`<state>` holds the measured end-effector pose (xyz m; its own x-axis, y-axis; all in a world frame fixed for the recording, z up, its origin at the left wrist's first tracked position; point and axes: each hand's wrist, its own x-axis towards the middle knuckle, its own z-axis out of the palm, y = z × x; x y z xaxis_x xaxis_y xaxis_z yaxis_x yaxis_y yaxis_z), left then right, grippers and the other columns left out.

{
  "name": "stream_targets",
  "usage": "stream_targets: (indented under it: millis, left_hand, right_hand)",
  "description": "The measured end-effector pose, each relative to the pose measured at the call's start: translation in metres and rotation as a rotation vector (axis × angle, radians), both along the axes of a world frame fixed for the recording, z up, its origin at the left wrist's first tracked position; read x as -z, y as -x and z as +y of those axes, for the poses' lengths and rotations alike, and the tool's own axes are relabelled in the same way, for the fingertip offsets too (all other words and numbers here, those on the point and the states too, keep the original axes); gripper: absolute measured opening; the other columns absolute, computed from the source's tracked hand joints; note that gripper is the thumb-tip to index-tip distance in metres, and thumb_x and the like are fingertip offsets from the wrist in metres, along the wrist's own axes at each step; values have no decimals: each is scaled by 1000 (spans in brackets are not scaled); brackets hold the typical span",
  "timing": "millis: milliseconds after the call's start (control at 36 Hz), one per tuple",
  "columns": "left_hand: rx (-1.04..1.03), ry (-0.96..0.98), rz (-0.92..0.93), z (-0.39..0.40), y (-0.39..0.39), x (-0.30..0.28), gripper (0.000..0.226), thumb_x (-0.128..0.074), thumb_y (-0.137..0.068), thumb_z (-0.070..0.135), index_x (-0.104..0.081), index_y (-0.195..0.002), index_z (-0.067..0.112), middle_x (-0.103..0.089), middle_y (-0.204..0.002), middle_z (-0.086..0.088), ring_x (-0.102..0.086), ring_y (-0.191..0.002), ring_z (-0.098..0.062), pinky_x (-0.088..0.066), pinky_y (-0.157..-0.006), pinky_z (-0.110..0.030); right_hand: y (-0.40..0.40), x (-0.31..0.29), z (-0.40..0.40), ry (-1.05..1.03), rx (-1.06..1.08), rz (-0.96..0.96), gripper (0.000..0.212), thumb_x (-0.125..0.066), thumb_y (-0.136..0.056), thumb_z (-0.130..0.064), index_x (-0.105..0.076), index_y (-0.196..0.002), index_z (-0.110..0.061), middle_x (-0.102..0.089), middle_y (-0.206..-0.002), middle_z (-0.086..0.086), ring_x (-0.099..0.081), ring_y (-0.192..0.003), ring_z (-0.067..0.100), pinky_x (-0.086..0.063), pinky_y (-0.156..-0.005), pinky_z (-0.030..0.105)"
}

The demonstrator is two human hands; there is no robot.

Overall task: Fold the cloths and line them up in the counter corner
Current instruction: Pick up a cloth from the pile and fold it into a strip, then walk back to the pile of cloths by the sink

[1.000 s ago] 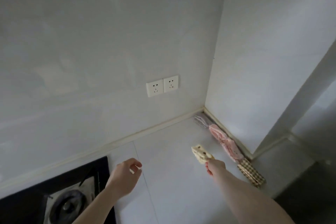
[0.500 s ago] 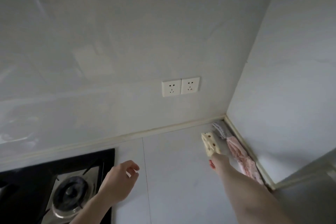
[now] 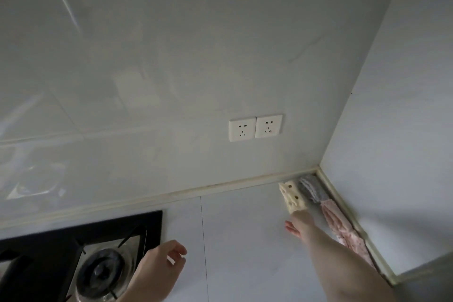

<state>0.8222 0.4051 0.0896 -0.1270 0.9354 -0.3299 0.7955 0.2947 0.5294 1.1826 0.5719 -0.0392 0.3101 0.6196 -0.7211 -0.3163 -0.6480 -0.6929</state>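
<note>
Your left hand (image 3: 159, 270) hangs at the lower middle of the frame, fingers loosely curled with nothing in them, just right of the gas hob (image 3: 81, 260); it sits about where it was half a second ago. Your right hand (image 3: 297, 222) has pushed further toward the corner since then: the cream cloth (image 3: 291, 196), which was short of the back wall before, now has its far end close against the wall trim, lying just beside the grey cloth (image 3: 311, 189). Your right arm stretches up from the lower right, and the hand is at the cream cloth's near end; whether its fingers pinch the cloth or only rest on it cannot be told.

To the right of the grey cloth's near end, the pink cloth (image 3: 343, 230) runs along the side wall toward the lower right, partly behind your forearm.

All of this lies on a pale counter (image 3: 245, 240) with a thin seam down its middle. Two white sockets (image 3: 255, 127) sit side by side on the glossy back wall (image 3: 171, 68) at mid-frame.
</note>
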Motion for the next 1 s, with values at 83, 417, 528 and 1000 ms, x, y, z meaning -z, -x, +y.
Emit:
stream_targets:
  millis: [83,417,528,1000]
  left_hand:
    - [-36,13,-13,-5,9,4,16,-71,-85,24,-68,-82,39,-66,-74,30,-63,-67,0,-49,-71,-15]
    - [-254,26,3,-92,108,-1,11,-65,-85,33,-69,-83,43,-72,-78,18,-65,-78,3,-51,-72,-16]
    - [-346,-8,33,-153,162,-8,16,-62,-80,33,-66,-79,49,-70,-77,20,-65,-76,1,-53,-72,-21]
    - [-762,-88,135,-486,368,-47,19,-58,-90,29,-65,-103,41,-66,-95,23,-62,-85,4,-52,-78,-18]
  right_hand:
    - [1,11,-8,44,-147,-130,14,-47,-101,-1,-50,-111,-10,-56,-94,16,-54,-66,25,-56,-76,41]
    - [137,23,-99,-19,-759,-633,60,-68,-88,-10,-42,-142,-1,-49,-137,28,-54,-124,39,-44,-101,38]
    - [235,-1,-123,-200,-958,-564,63,-75,-82,-4,-48,-140,0,-52,-133,27,-55,-121,38,-47,-100,40]
    - [594,-132,-394,-773,-1643,-240,55,-66,-93,-25,-41,-141,-35,-40,-131,-13,-61,-98,6,-49,-72,15]
